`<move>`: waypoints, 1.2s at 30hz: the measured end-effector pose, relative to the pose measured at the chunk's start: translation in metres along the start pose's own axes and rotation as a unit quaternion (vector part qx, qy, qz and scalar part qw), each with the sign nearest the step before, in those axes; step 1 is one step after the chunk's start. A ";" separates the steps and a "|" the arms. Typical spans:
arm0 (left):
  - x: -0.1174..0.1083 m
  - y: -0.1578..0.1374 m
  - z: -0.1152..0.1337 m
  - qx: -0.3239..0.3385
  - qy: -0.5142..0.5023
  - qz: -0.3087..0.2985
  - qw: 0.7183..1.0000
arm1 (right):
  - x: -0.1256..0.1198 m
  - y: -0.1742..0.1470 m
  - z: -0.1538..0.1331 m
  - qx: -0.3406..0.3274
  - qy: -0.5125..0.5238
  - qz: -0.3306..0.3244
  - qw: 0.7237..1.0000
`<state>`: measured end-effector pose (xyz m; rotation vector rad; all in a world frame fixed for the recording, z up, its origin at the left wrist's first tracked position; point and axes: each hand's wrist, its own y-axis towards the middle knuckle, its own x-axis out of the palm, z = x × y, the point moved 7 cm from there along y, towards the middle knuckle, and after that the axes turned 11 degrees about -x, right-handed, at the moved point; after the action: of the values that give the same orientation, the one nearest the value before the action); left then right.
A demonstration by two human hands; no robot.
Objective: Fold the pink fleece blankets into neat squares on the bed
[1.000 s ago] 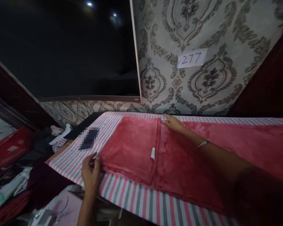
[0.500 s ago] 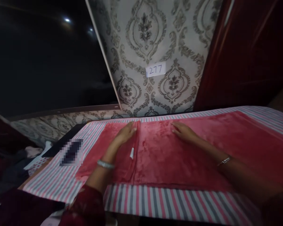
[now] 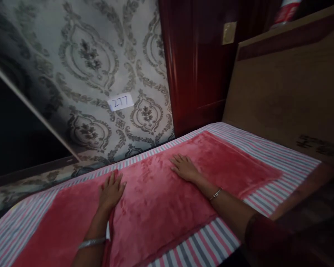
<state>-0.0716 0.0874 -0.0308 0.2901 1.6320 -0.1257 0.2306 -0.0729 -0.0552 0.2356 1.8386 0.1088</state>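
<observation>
The left hand (image 3: 111, 193) is lying palm-down with fingers loosely spread on the folded edge of the red plush blanket (image 3: 156, 207), while the right hand (image 3: 185, 169) is resting flat, fingers fanned, on its middle stretch, the blanket lying atop a pink-grey-white striped cloth (image 3: 208, 241).

Count: two hands (image 3: 110, 193) (image 3: 184, 168) and two bracelets (image 3: 91, 243) (image 3: 216, 193) are showing; one blanket (image 3: 153, 207), one cloth (image 3: 204, 245), one tag (image 3: 108, 232), one sign (image 3: 121, 101), one carton (image 3: 284, 85) are also showing.
</observation>
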 end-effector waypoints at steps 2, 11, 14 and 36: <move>-0.001 0.004 0.000 0.002 0.005 0.001 1.000 | -0.004 0.002 0.002 -0.011 0.031 0.034 0.999; -0.005 0.004 0.005 0.017 0.008 -0.002 1.000 | -0.091 -0.031 0.119 0.135 0.012 0.168 0.976; -0.007 0.004 0.007 0.020 -0.002 -0.008 1.000 | -0.121 -0.081 0.182 0.250 -0.011 0.175 0.952; 0.001 0.015 0.006 0.020 -0.020 -0.020 0.999 | -0.110 -0.168 0.250 0.385 -0.046 0.064 0.919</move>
<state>-0.0620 0.1004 -0.0308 0.2852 1.5971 -0.1934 0.4813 -0.2723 -0.0539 0.8957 1.6914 -0.5421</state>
